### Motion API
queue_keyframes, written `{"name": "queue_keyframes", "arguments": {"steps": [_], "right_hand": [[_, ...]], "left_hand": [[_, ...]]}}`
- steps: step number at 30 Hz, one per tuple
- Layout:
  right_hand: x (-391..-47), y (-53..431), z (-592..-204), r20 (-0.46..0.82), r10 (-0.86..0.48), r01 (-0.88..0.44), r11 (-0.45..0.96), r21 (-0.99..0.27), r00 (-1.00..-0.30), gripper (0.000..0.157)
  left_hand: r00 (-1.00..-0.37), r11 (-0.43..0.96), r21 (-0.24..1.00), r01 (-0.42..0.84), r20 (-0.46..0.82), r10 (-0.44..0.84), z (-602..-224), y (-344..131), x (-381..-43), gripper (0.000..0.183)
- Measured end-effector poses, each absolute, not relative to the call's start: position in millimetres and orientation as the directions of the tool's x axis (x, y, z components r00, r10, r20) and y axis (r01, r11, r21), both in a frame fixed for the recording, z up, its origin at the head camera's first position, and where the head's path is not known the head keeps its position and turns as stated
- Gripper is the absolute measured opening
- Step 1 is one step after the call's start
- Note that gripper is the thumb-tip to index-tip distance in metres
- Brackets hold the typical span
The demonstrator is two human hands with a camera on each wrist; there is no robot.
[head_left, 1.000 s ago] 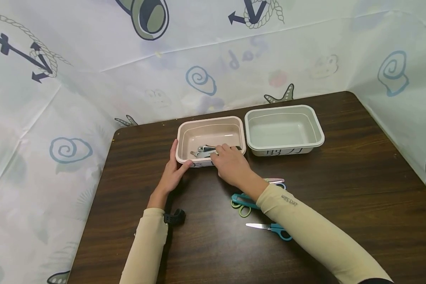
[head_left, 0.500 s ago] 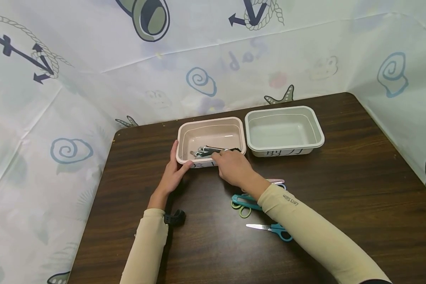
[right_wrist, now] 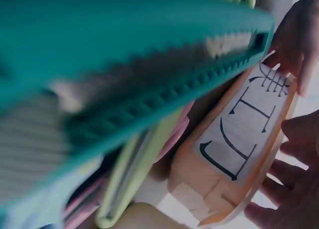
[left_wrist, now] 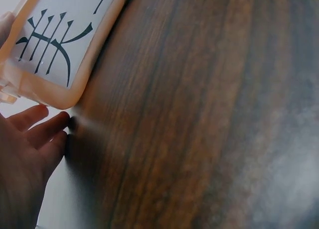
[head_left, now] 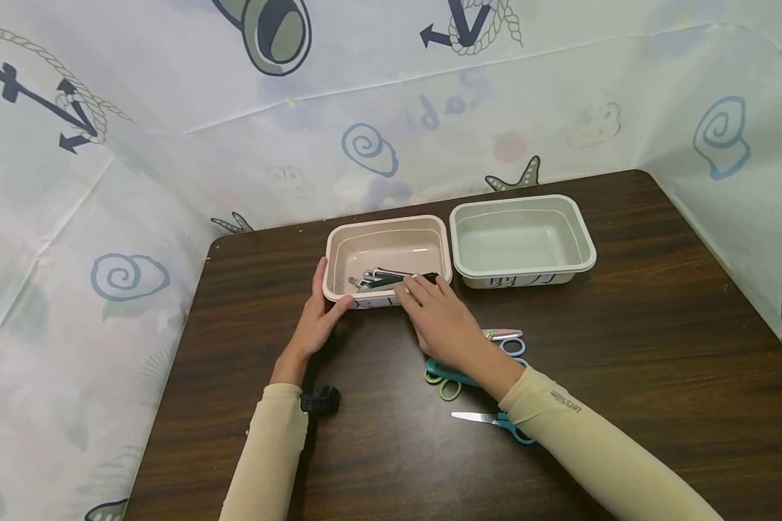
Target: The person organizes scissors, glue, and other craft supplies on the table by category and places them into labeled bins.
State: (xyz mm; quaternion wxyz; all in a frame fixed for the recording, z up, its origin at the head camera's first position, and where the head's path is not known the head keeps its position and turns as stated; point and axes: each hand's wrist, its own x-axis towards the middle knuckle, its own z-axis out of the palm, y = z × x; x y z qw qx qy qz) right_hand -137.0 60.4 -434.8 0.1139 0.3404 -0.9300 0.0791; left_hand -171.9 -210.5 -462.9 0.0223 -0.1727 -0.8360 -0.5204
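Note:
My left hand (head_left: 313, 318) holds the near left corner of a pale pink bin (head_left: 391, 223), its thumb on the front rim and fingers along the side. A paper label (left_wrist: 60, 35) with black characters covers the bin's front. Inside lie several slim utility knives (head_left: 384, 278), dark and silvery, bunched toward the near side. My right hand (head_left: 444, 318) reaches over the bin's near right rim, fingers loosely extended and spread; I see nothing gripped. Beneath the right forearm lies a large teal utility knife (right_wrist: 164, 64), partly hidden in the head view.
A pale grey-green bin (head_left: 521, 273), also labelled, stands right beside the pink one. Teal-handled scissors (head_left: 495, 420) lie nearer me. Around the teal knife are green-handled scissors (head_left: 451, 391), blue handle loops (head_left: 513, 347) and a pink item (head_left: 505, 333). Patterned cloth hangs behind the table.
My right hand has loosened its curled fingers and drawn back slightly to the right, leaving a dark utility knife lying in the pink bin. My left hand stays put.

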Motion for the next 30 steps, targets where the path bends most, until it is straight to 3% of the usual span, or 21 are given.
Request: {"name": "queue_keyframes", "arguments": {"steps": [5, 12, 20, 30], "right_hand": [[-117, 78, -436, 0.246, -0.653, -0.691, 0.713, -0.12, -0.716, 0.045], [-89, 111, -441, 0.219, -0.641, -0.677, 0.7, -0.226, -0.736, 0.041], [-66, 148, -442, 0.15, -0.507, -0.524, 0.763, -0.378, -0.849, 0.045], [-41, 158, -459, 0.146, -0.376, -0.4, 0.793, -0.459, -0.915, 0.044]], "left_hand": [[-0.943, 0.418, 0.855, 0.306, 0.212, 0.257, -463, -211, -171, 0.086], [-0.939, 0.406, 0.857, 0.316, 0.223, 0.262, -464, -211, -170, 0.086], [-0.927, 0.378, 0.861, 0.341, 0.241, 0.286, -465, -209, -170, 0.086], [-0.938, 0.392, 0.866, 0.31, 0.212, 0.274, -462, -209, -170, 0.086]]}}
